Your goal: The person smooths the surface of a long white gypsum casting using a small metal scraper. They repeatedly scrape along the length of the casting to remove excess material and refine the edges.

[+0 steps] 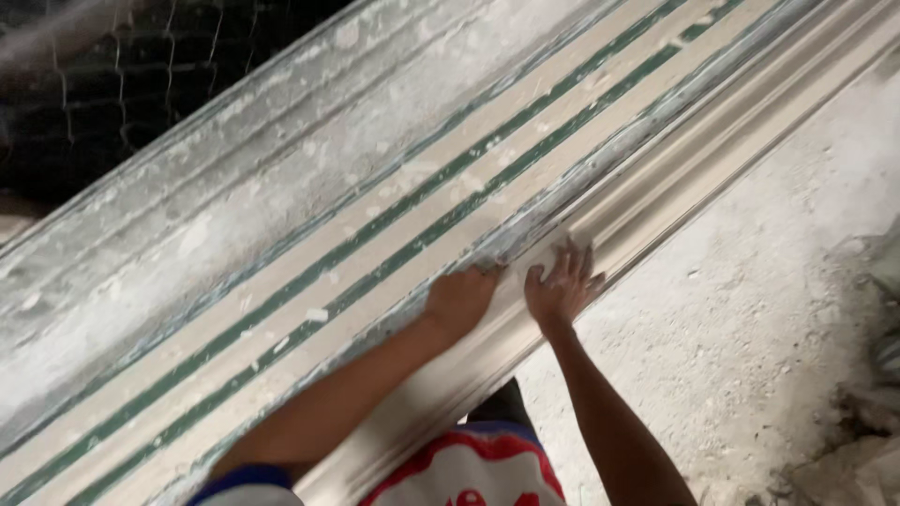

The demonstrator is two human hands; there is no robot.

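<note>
Dusty mould bench: both hands press flat on plaster cornice.

Plaster workshop: long moulding (dusty floor).

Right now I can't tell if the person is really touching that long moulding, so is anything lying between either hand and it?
Nothing visible does. The left hand and the right hand both rest bare on the pale moulding, beside the green-striped board; only plaster dust and small flakes lie about.
</note>
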